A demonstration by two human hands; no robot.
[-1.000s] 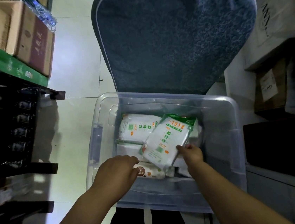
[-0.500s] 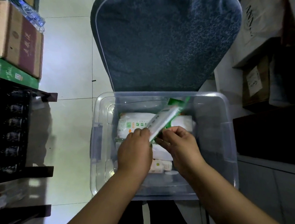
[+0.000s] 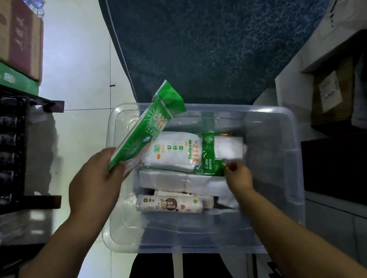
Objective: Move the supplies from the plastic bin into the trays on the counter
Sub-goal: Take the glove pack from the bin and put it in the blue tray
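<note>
The left hand (image 3: 94,185) now grips the green packet (image 3: 147,129) alone over the plastic bin (image 3: 272,163); the right hand (image 3: 238,176) pinches a second packet (image 3: 175,153) inside.

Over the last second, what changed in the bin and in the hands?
The green-and-white packet passed from the right hand to the left hand, which holds it raised over the left side of the plastic bin. The right hand let go and now pinches a second packet. The printed roll stayed put.
</note>
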